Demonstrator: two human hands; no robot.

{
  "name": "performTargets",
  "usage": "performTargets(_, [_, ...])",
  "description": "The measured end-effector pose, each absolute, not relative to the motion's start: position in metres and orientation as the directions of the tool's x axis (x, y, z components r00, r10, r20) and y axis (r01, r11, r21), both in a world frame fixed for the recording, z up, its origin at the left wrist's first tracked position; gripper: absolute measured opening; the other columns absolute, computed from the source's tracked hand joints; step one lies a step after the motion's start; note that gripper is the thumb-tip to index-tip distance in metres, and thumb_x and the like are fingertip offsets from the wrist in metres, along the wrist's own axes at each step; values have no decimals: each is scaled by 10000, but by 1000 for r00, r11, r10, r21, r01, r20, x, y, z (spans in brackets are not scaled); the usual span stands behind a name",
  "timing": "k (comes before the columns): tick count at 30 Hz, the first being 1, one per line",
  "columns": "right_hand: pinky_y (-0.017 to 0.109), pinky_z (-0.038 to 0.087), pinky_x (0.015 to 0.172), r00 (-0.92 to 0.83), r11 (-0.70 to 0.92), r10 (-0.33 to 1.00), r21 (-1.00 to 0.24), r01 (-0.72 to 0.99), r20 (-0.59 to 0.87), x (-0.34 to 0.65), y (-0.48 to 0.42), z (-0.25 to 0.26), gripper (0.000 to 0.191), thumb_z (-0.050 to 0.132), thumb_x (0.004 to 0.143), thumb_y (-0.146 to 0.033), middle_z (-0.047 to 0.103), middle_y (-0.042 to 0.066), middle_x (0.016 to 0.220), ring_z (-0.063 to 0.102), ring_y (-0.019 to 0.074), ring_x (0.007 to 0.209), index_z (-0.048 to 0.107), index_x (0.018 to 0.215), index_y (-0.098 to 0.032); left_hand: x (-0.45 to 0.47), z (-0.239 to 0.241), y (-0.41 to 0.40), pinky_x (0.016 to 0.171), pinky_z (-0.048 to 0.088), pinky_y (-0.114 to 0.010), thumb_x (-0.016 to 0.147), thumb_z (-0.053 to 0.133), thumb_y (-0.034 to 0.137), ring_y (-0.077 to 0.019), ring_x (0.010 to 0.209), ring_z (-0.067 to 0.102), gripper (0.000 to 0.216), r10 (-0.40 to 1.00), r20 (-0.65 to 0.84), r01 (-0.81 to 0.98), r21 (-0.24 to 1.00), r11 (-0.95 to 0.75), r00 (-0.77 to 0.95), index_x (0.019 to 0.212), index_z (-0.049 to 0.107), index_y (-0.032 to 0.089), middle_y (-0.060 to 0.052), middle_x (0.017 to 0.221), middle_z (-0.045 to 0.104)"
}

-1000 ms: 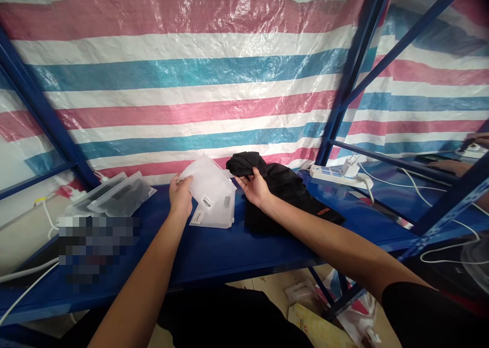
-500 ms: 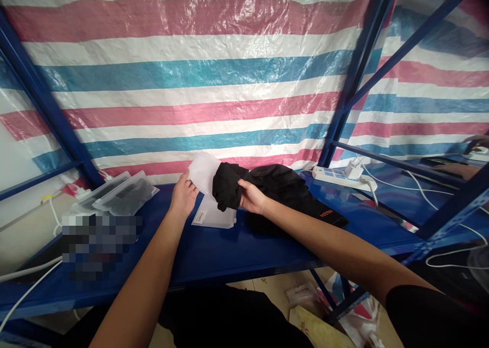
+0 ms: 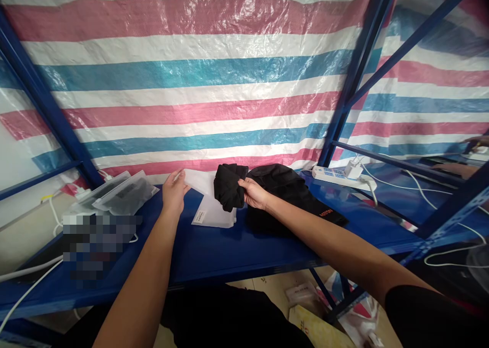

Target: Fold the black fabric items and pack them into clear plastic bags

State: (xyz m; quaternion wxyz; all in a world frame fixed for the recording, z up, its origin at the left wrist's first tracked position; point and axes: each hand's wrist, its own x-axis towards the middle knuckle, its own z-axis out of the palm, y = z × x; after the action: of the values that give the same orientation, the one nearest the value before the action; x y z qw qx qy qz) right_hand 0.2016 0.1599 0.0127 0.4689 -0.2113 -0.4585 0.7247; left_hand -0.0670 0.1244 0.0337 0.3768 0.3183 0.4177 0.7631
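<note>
1. Left hand (image 3: 173, 192): fingers pinch the frosted bag (image 3: 198, 181) by its edge, above the blue shelf (image 3: 214, 251).
2. Right hand (image 3: 254, 194): fingers clench the folded black garment (image 3: 228, 186), which sits against the bag and is apparently not inside it.
3. Filled bags (image 3: 122, 192) lie to the left; bagging is judged partway done.

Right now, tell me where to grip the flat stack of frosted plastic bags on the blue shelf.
Probably pinch the stack of frosted plastic bags at its near left corner, from the front: it lies flat, that edge bare, while the right hand holds a folded black garment over its far end.
</note>
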Motion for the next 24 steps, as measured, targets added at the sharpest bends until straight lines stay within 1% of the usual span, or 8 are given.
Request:
performTargets(4, [357,701,885,-496,-165,857,-838,-520,138,199,154,12,158,802,923,-204,846,103,1028,827,239,959,723,1054,-169,-63,28,124,1035,611,-448,761,982,283,-254,1046,793,371,934,120,-402,878,-259,-337,952,675,198,-81,1028,787])
performTargets(6, [348,701,811,-480,-166,870,-850,-500,113,200,156,13,154,796,935,-240,839,93,987,818,238,911,714,1050,-177,-63,27,126,1012,617,-425,739,966,199,-222,974,789,375,933,108,-411,876,-252,-343,855,610,201,-38,928,760])
performTargets(8, [293,656,643,-377,-118,922,-862,-494,90,204,160,15,134,786,949,-286,802,50,849,776,208,758,699,994,-195,-66,28,128,966,627,-371,774,890,132,-179,912,775,320,894,120,-437,839,-324,-433,849,590,213,-4,879,743])
performTargets(11, [236,489,452,-158,-36,986,-857,-514,54,210,170,16,197,761,964,-370,682,-18,671,626,151,548,660,899,-215,-73,32,131,872,627,-282,794,766,73,-150,842,755,228,838,129,-467,780,-416,-531,895,628,223,0,882,755])
performTargets(14, [244,471,473,-71,-42,997,-845,-534,-4,216,178,17,235,731,970,-428,652,-33,661,589,148,546,645,890,-225,-77,34,131,771,619,-271,774,713,77,-158,719,723,245,853,88,-456,814,-360,-515,979,689,208,0,845,749])
performTargets(17, [256,497,536,-75,-53,997,-841,-539,-15,217,181,17,249,728,959,-461,666,-32,691,606,156,590,644,918,-230,-73,29,128,674,590,-279,774,718,104,-173,621,689,309,916,43,-373,905,-205,-399,1068,745,194,-8,794,747])
performTargets(21, [239,462,548,-58,-51,998,-840,-540,-23,215,181,15,240,738,935,-441,681,-37,733,608,144,612,640,924,-222,-59,16,126,711,584,-293,769,781,101,-218,733,745,395,988,49,-167,983,-73,-145,1157,797,171,-79,929,804])
performTargets(24, [229,435,541,-58,-50,998,-834,-549,-22,214,182,12,203,727,922,-397,683,-41,743,600,135,620,637,916,-215,-50,9,128,793,597,-314,723,822,30,-237,858,771,583,987,60,-55,996,-69,-151,1282,773,191,-120,1151,813])
